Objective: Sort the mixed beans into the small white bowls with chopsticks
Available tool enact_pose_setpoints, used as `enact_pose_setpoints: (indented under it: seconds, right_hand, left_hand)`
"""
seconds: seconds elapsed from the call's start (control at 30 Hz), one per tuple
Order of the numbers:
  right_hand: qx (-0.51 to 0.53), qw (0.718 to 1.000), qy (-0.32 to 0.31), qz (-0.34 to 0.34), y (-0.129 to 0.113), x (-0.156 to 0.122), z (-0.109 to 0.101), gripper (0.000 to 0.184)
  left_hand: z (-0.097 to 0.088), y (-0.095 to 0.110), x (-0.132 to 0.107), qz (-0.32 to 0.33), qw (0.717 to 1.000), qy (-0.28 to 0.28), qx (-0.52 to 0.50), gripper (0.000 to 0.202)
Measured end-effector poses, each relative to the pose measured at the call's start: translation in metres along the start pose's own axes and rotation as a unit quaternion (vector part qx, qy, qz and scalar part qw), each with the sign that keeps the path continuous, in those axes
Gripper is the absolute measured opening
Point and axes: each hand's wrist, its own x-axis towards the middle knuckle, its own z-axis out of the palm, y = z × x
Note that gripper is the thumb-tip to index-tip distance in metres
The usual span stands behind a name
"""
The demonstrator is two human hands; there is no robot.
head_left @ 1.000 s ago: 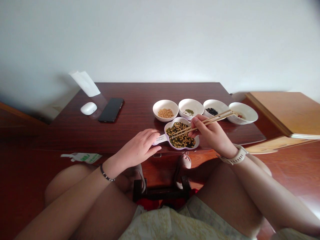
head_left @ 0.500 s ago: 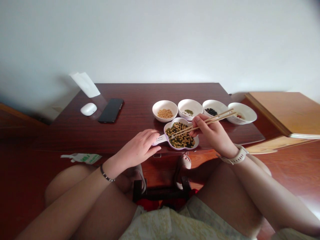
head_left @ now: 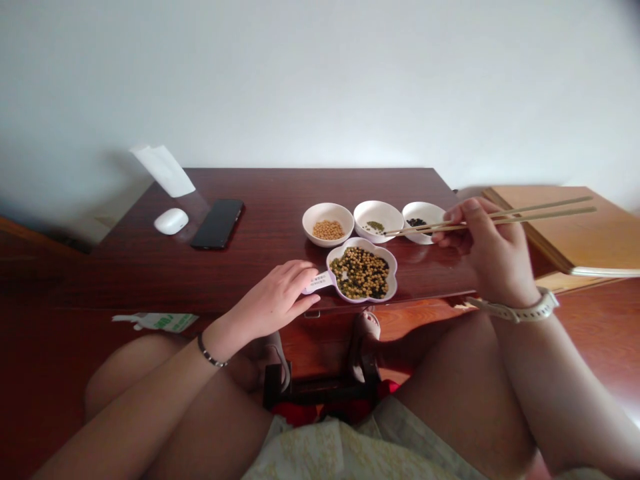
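My left hand (head_left: 280, 293) is closed on the handle of a flower-shaped bowl (head_left: 397, 270), which holds mixed yellow, green and black beans. A pair of wooden chopsticks (head_left: 543, 213) is gripped in my right hand (head_left: 493, 250), raised over the table's right side. Their tips hover by the right rim of a white bowl with a few green beans (head_left: 375, 227); whether they pinch a bean is too small to tell. Left of it stands a white bowl of yellow beans (head_left: 327, 231). To its right, a white bowl with black beans (head_left: 416, 222) is partly behind the chopsticks.
The dark wooden table (head_left: 270, 193) stands against a pale wall. At its left are a black phone (head_left: 219, 224), a white rounded case (head_left: 171, 221) and a white paper piece (head_left: 164, 171). A lighter wooden cabinet (head_left: 575, 227) is on the right.
My right hand has moved right with the chopsticks, their tips leaving the flower-shaped bowl. It now hides the rightmost white bowl. My left hand keeps its hold.
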Motion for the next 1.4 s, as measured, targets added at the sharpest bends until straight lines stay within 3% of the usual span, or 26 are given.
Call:
enact_pose_setpoints:
  seconds: [0.13, 0.23, 0.37, 0.63, 0.8, 1.0, 1.4]
  right_hand:
    - [0.003, 0.992, 0.122, -0.027, 0.005, 0.021, -0.027, 0.028]
    - [0.011, 0.987, 0.157, -0.018, 0.011, 0.030, -0.037, 0.029]
    - [0.009, 0.991, 0.130, 0.024, 0.021, 0.031, -0.038, 0.031]
    - [0.016, 0.998, 0.065, 0.017, 0.035, 0.027, -0.025, 0.037]
    - [0.026, 0.998, 0.059, 0.010, 0.043, 0.036, -0.016, 0.034]
    - [-0.014, 0.999, 0.009, 0.034, 0.060, 0.051, -0.007, 0.036]
    - [-0.048, 0.995, -0.024, 0.080, 0.065, 0.068, 0.011, 0.041]
  left_hand:
    - [0.000, -0.002, -0.001, 0.004, 1.000, -0.005, 0.000, 0.032]
    - [0.001, -0.002, 0.000, 0.001, 1.000, -0.001, -0.001, 0.032]
    - [0.001, -0.002, 0.002, 0.003, 1.000, 0.003, -0.005, 0.032]
    - [0.001, -0.002, 0.005, -0.004, 1.000, 0.005, -0.011, 0.028]
    - [0.001, -0.003, 0.007, -0.011, 1.000, 0.010, -0.021, 0.026]
    - [0.003, -0.008, 0.010, -0.019, 1.000, 0.005, -0.024, 0.027]
    - [0.001, -0.017, 0.014, -0.001, 1.000, 0.000, -0.028, 0.027]
